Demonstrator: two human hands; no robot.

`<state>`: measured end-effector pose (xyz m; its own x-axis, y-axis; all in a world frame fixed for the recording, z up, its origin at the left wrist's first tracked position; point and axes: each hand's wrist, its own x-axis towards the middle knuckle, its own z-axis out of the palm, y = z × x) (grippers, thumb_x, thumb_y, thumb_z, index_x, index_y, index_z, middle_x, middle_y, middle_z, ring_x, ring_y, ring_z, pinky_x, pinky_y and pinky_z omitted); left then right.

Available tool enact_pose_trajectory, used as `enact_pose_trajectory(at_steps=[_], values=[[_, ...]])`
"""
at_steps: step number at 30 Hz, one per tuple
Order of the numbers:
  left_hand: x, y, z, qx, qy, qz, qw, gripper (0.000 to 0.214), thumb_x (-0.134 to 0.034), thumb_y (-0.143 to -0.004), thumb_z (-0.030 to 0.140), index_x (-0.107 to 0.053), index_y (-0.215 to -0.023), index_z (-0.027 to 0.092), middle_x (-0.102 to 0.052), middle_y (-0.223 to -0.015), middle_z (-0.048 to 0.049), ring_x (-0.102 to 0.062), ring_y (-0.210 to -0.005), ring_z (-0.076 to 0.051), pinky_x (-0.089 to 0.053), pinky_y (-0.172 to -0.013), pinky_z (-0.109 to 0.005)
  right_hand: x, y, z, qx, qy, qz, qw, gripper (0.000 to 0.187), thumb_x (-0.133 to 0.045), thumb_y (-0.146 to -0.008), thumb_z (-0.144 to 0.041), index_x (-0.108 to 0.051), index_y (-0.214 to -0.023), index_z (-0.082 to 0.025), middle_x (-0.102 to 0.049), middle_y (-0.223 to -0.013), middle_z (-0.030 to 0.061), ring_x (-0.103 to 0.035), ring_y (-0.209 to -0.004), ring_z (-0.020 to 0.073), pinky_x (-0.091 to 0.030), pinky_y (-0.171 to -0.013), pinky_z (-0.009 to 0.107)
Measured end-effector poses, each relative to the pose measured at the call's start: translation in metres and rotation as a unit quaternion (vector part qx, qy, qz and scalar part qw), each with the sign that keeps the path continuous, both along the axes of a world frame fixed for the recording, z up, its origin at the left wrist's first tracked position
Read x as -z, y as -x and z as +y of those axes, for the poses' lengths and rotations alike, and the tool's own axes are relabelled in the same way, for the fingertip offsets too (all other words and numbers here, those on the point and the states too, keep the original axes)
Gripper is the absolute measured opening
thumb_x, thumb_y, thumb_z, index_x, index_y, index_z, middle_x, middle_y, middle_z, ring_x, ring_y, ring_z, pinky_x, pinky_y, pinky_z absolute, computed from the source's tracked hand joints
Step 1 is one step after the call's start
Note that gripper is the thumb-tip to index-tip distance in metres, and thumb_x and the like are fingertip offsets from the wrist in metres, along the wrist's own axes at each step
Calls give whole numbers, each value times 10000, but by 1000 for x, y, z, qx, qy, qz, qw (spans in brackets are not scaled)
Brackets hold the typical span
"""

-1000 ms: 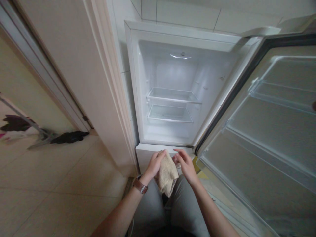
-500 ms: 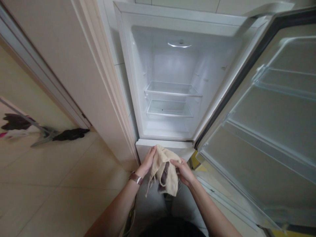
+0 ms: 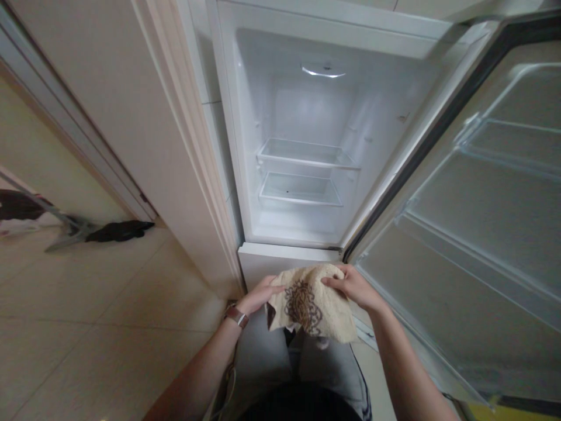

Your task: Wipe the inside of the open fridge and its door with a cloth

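Note:
A beige cloth with a dark brown pattern is stretched between my two hands, above my knees. My left hand pinches its left edge, thumb on top. At the upper right edge my right hand grips it, with the thumb over the fabric and the other fingers partly hidden behind. Just beyond the cloth stands an open fridge, its white interior lit by a lamp. Two glass shelves sit inside. Neither hand touches the fridge.
The fridge door with clear racks stands wide open on the right. A door frame rises close on the left. On the tiled floor lie a black item and a grey mop-like tool. A lower white drawer front is below the compartment.
The cloth was bunched up and now is spread flatter, showing its brown pattern. My right hand has moved right and slightly up, my left hand slightly left and down. The view has shifted a little.

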<state>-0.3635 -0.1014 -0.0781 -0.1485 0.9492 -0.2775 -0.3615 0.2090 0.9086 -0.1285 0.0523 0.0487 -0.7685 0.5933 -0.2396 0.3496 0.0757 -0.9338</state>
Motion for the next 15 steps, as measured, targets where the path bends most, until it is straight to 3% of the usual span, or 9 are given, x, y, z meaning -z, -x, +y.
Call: enact_pose_trajectory(at_steps=[2, 4, 6, 10, 15], values=[[-9, 13, 1, -10, -6, 37, 999, 480, -866, -698, 444, -770, -1051, 134, -797, -955, -88, -726, -889, -271, -528, -843, -361, 1, -10, 14, 17, -134, -46, 990, 270, -696, -781, -435, -744, -822, -173, -717, -752, 31, -601, -662, 179, -425, -625, 270], [-19, 24, 2, -18, -5, 67, 998, 458, -859, -691, 440, -774, -1025, 139, -796, -911, -69, -720, -852, -268, -519, -794, -342, 9, -16, 25, 59, -259, -92, 960, 232, -643, -794, -384, -753, -812, -180, -731, -764, 45, -632, -722, 207, -409, -657, 278], [-26, 28, 4, -22, -12, 87, 996, 416, -843, -689, 421, -780, -992, 143, -795, -886, -61, -716, -848, -273, -510, -784, -339, 22, -15, 30, 92, -330, -122, 931, 227, -598, -812, -350, -754, -826, -187, -742, -781, 63, -649, -752, 224, -389, -667, 283], [-33, 8, 13, -64, -19, 60, 996, 384, -773, -718, 418, -778, -984, 141, -793, -887, -68, -716, -839, -277, -508, -792, -349, 46, 6, 22, 136, -351, -124, 918, 257, -520, -851, -291, -755, -883, -189, -758, -858, 101, -667, -786, 236, -388, -683, 288], [-35, -36, 23, -100, 11, -6, 995, 454, -753, -749, 521, -745, -977, 128, -764, -813, -74, -707, -761, -254, -495, -698, -323, 54, 46, -11, 145, -336, -88, 927, 320, -507, -895, -256, -743, -1100, -190, -766, -992, 118, -693, -925, 269, -425, -787, 310]])
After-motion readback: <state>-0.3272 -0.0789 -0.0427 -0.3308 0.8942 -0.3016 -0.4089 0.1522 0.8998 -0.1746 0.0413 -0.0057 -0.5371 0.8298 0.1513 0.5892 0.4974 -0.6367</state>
